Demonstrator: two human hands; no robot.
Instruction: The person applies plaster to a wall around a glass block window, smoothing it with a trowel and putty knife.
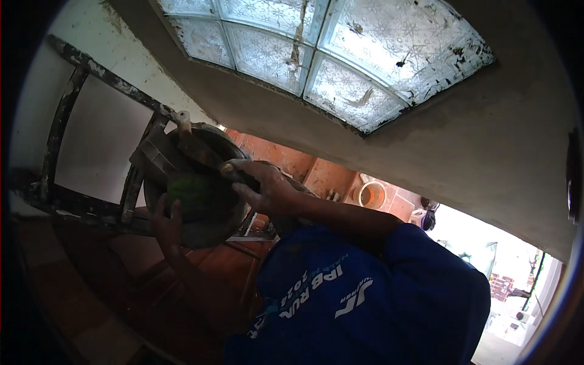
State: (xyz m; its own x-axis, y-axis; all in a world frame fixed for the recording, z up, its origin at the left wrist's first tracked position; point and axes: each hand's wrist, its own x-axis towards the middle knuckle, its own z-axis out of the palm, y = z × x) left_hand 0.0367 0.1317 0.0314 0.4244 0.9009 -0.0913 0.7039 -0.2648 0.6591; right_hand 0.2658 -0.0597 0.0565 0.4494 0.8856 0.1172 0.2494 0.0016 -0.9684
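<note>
A dark round bucket (210, 234) stands in front of me at the left, by the ladder. My right hand (263, 185) is closed round a dark tool handle with a pale end (227, 168), above the bucket's right side; the rest of that tool cannot be made out. Low at the bucket's left side is my left hand (167, 224), with its fingers stretched up and apart beside a green rounded thing (193, 187). Whether those fingers press on it is hard to see in the shade. A trowel (184, 121) with a pale handle end and a grey flat-sided piece (153, 157) rest in the bucket's mouth.
A paint-spattered ladder (115, 85) leans along the left. Overhead, a glass-block window (304, 48) is set in a grey plastered wall (426, 158). Far below, a pale bucket (371, 193) stands on the reddish tiled floor (398, 204).
</note>
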